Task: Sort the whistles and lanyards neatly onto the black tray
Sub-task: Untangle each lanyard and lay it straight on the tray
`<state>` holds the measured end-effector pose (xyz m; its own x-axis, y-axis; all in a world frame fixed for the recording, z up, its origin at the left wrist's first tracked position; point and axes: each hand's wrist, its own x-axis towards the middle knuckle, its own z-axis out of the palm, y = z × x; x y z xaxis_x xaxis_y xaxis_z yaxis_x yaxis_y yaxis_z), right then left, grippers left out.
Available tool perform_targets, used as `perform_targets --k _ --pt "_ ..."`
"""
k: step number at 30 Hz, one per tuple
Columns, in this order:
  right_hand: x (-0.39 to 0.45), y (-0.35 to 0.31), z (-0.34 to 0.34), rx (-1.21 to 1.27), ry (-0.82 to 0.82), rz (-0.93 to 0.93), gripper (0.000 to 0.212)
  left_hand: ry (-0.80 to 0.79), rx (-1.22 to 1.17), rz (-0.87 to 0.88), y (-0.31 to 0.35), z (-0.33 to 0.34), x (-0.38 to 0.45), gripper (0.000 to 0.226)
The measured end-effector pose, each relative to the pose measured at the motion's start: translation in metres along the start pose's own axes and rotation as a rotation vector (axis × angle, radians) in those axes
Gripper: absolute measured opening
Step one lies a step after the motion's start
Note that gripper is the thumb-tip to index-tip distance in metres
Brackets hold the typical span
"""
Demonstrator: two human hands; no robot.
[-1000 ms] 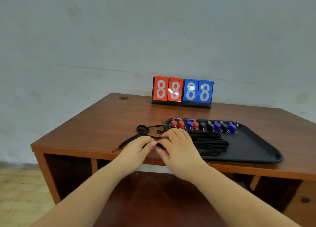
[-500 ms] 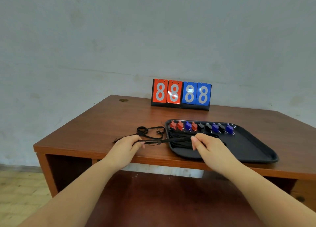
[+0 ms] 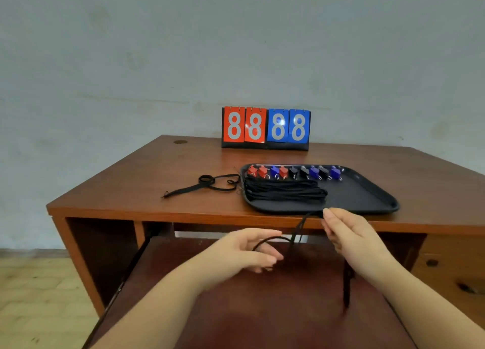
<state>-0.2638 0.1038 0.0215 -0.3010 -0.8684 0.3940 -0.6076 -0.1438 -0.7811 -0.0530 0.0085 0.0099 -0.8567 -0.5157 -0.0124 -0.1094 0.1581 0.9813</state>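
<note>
Now both grips, left hand [image 3: 246, 251] and right hand [image 3: 346, 230], pinch a thin black woven lanyard [image 3: 298, 230] looping limply between them.

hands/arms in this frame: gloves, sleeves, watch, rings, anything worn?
Nothing worn that shows. The left hand and right hand are bare, with no gloves, rings or wristbands. Both forearms are bare down to the frame's bottom edge; no sleeve, watch or marking is in view.

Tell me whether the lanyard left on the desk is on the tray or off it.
Off. The loose lanyard lies tangled on the bare desk, left of the black tray.
</note>
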Motion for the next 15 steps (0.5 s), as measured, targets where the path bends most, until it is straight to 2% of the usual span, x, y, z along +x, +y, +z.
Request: perform_targets --k 1,3,7,10,15 --pt "-0.005 0.010 0.006 0.012 -0.009 0.017 0.044 -0.067 -0.063 -0.059 -0.008 0.011 0.005 0.042" --pt "-0.014 0.026 0.014 0.020 -0.017 0.042 0.044 -0.080 -0.113 -0.110 -0.024 0.029 0.014 0.040" --pt "-0.021 0.044 0.021 0.029 -0.011 0.051 0.042 0.105 -0.240 -0.092 -0.044 0.052 0.019 0.009" --pt "-0.022 0.052 0.031 0.050 0.014 0.069 0.043 0.159 -0.063 -0.116 -0.048 0.052 0.013 0.002" --pt "-0.031 0.067 0.045 0.144 0.002 0.114 0.039 0.166 0.030 -0.134 -0.053 0.048 0.008 0.013"
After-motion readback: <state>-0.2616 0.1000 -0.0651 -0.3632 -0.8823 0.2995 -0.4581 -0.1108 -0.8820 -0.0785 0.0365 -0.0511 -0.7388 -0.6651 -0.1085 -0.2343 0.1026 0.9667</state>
